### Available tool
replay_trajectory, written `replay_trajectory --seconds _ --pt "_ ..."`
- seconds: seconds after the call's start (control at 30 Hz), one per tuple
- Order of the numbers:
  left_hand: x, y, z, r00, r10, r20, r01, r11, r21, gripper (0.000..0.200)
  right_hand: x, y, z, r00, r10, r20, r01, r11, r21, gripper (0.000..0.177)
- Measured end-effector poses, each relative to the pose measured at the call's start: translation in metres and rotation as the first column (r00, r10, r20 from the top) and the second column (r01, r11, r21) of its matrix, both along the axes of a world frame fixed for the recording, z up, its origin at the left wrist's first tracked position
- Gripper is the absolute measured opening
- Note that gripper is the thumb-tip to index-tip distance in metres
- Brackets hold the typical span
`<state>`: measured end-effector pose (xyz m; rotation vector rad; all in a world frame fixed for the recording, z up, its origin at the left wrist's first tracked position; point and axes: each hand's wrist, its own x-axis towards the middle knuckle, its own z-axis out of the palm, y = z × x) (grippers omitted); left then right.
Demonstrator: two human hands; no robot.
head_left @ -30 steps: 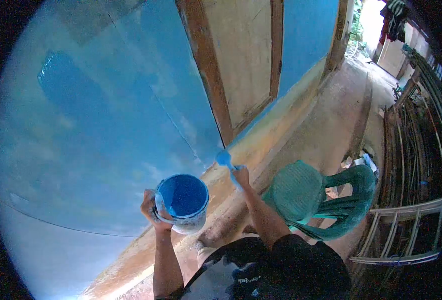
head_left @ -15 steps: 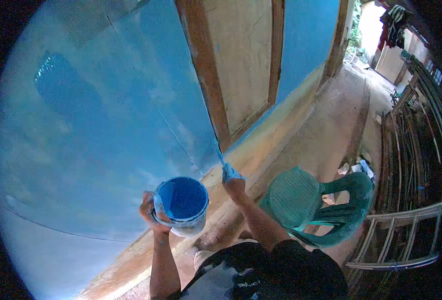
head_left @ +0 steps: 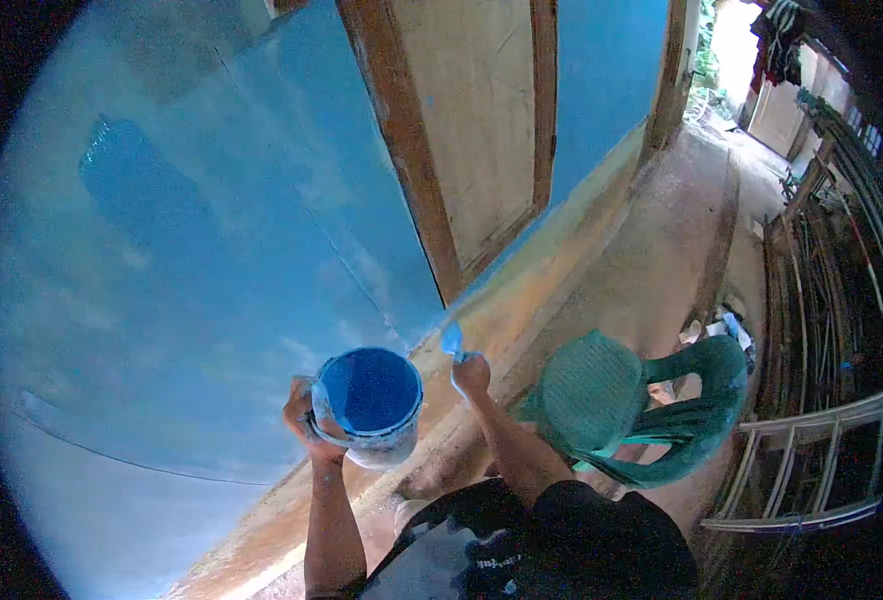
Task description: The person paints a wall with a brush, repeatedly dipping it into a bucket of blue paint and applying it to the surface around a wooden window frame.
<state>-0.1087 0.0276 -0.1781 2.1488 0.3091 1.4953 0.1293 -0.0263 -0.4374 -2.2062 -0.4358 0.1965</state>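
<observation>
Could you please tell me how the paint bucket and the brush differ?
The paint bucket is gripped by the left hand, the brush by the right hand. The bucket is wide, round and open-topped; the brush is small and narrow. The bucket sits lower; the brush points up toward the foot of the blue wall. Both carry blue paint.

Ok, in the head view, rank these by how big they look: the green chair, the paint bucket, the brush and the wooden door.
1. wooden door
2. green chair
3. paint bucket, held up nearer the camera, so it may look larger than it is
4. brush, clearly smallest
</observation>
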Motion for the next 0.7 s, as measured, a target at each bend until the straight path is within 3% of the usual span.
replay_trajectory --seconds 0.07,0.1,0.13,0.17,0.2,0.23,0.27,0.3,0.33,0.4,0.43,0.47,0.53,0.57,0.63,0.7 --pt "-0.001 -0.001 -0.003 0.999 0.021 0.039 -0.021 1.000 -0.006 0.035 0.006 0.008 0.016 0.955 0.176 0.240 -0.210 0.970 0.124 0.040" --pt "-0.003 0.002 -0.006 0.997 0.020 0.070 -0.019 1.000 -0.007 0.032 0.002 0.010 0.028 0.912 0.145 0.384 -0.218 0.964 0.154 0.033" --pt "-0.007 0.005 -0.009 0.995 0.018 0.097 -0.018 1.000 -0.009 0.029 -0.002 0.007 0.043 0.914 0.142 0.381 -0.215 0.964 0.156 0.033" --pt "-0.013 0.008 -0.010 0.996 0.015 0.093 -0.014 1.000 -0.009 0.029 -0.006 0.001 0.066 0.950 0.163 0.268 -0.228 0.945 0.233 0.029" --pt "-0.019 0.012 -0.011 0.999 0.026 0.030 -0.024 0.997 -0.075 0.027 -0.009 -0.006 0.088 0.969 0.191 0.159 -0.233 0.922 0.310 0.025" --pt "-0.021 0.013 -0.013 0.999 0.036 -0.033 -0.040 0.989 -0.142 0.025 -0.013 -0.019 0.107 0.968 0.192 0.161 -0.234 0.922 0.309 0.025" --pt "-0.016 0.010 -0.012 0.999 0.037 -0.032 -0.041 0.989 -0.143 0.025 -0.016 -0.035 0.127 0.964 0.241 0.113 -0.266 0.867 0.422 0.024" --pt "-0.007 0.004 -0.007 0.992 0.078 0.098 -0.061 0.985 -0.162 0.028 -0.015 -0.044 0.135 0.952 0.296 0.074 -0.289 0.797 0.530 0.025" --pt "-0.001 -0.001 -0.001 0.967 0.122 0.224 -0.081 0.980 -0.184 0.033 -0.011 -0.048 0.128 0.950 0.302 0.076 -0.295 0.796 0.529 0.025" --pt "-0.008 -0.005 0.015 0.969 0.161 0.190 -0.139 0.983 -0.123 0.032 -0.010 -0.043 0.093 0.962 0.255 0.097 -0.270 0.838 0.474 0.026" --pt "-0.011 -0.006 0.018 0.968 0.196 0.158 -0.189 0.980 -0.060 0.031 -0.002 -0.029 0.037 0.968 0.252 0.013 -0.212 0.783 0.584 0.024" --pt "-0.015 -0.006 0.018 0.966 0.202 0.159 -0.195 0.979 -0.058 0.031 -0.005 -0.029 0.025 0.966 0.259 0.013 -0.217 0.781 0.586 0.024" --pt "-0.021 -0.005 0.017 0.955 0.269 0.128 -0.262 0.962 -0.069 0.029 -0.005 -0.023 0.015 0.982 0.176 0.065 -0.184 0.974 0.133 0.028" --pt "-0.029 -0.001 0.008 0.951 0.279 0.132 -0.272 0.960 -0.069 0.029 -0.005 -0.012 0.014 0.939 0.169 0.298 -0.229 0.957 0.179 0.031" --pt "-0.051 0.010 -0.011 0.983 0.168 0.076 -0.162 0.984 -0.071 0.046 -0.012 0.003 0.037 0.920 0.227 0.320 -0.292 0.941 0.171 0.030" --pt "-0.048 0.001 0.003 0.960 0.243 0.142 -0.248 0.969 0.019 0.043 -0.026 0.007 0.114 0.910 0.246 0.332 -0.322 0.926 0.197 0.028"
